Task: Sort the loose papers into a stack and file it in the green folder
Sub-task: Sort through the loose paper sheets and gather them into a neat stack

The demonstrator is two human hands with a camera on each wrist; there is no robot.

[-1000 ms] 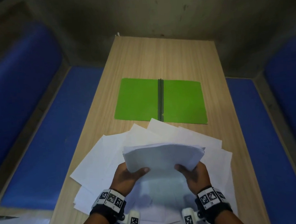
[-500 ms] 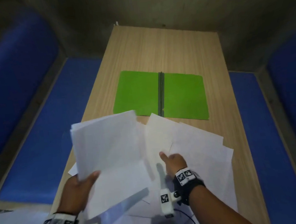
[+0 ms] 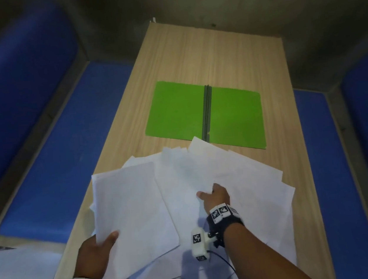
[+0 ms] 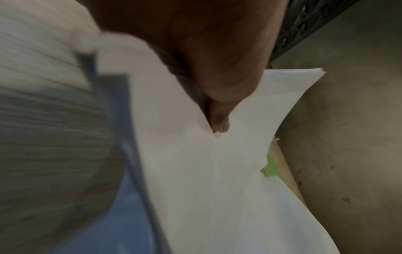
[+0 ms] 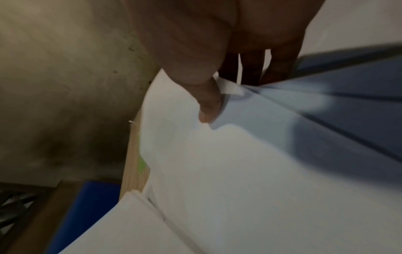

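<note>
Left hand grips the gathered stack by its near corner, thumb on top, nearside of the green folder; right hand pinches a loose sheet on the tabletop. Paper looks light, floppy and slippery, so edge or corner pinches seem best.
</note>
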